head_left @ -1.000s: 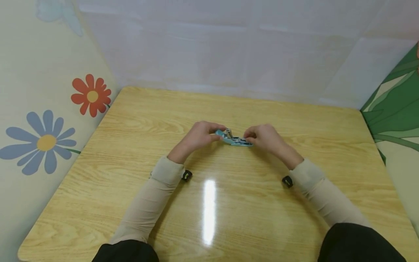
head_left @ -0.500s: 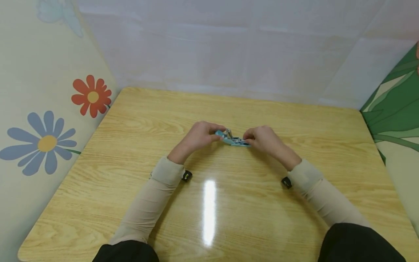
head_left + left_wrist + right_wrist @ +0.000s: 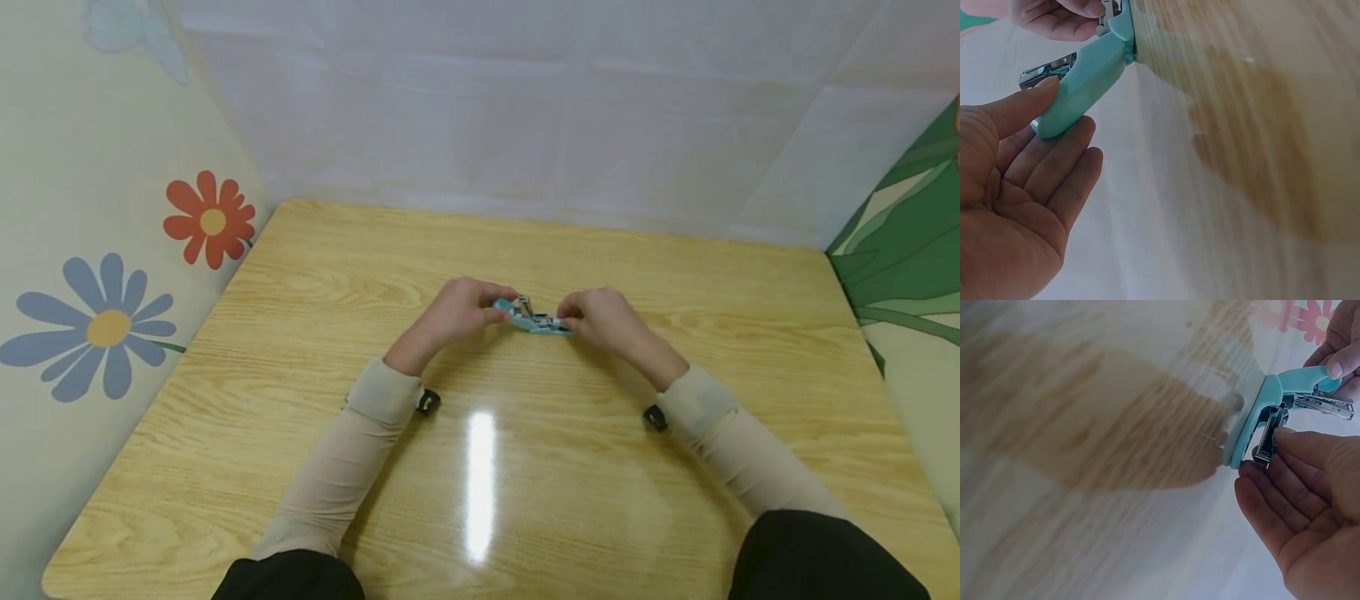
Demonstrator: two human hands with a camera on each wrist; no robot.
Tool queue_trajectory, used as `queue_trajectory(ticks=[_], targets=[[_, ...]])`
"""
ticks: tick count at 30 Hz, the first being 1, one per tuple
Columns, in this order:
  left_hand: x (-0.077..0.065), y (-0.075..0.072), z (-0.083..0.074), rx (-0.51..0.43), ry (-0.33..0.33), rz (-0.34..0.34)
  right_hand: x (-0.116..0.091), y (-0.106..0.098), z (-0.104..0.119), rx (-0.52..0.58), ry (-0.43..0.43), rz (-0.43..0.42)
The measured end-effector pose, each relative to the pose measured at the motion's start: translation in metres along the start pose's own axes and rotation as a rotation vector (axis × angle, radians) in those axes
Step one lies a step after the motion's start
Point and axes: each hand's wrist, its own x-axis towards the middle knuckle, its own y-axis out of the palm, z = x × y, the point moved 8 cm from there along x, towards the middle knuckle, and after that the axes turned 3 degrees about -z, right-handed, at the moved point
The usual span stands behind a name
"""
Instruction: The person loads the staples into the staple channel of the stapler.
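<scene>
A teal stapler (image 3: 551,330) lies folded wide open on the table, its metal parts exposed. My left hand (image 3: 459,310) grips the raised handle end, thumb on one side and fingers on the other. In the left wrist view the teal cover (image 3: 1088,84) tilts up from the table beside a silver metal arm (image 3: 1047,70). From the right, my right hand (image 3: 606,318) pinches the metal magazine (image 3: 1267,440) over the teal base (image 3: 1254,422), thumb on top. Whether a small piece such as staples sits between these fingertips is hidden.
The wood-grain table (image 3: 375,250) has a bright light reflection near the front. A white sheet (image 3: 480,125) hangs behind it. Painted walls with flowers (image 3: 108,327) and green leaves (image 3: 911,233) border the sides. Both wrists wear small black devices (image 3: 429,403).
My right hand has shifted slightly left along the stapler's base and then stayed nearly still. The left hand and the stapler hold their places.
</scene>
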Motion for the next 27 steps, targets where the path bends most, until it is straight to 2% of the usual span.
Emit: queue_trajectory(ticks=[17,27], targets=[[0.001,0.001,0.002,-0.005,-0.011,0.004,-0.003,0.0,-0.004,-0.002,-0.013,-0.012],[-0.002,0.0,0.006,-0.014,-0.029,0.024,-0.011,-0.002,-0.017,0.049,0.027,-0.001]])
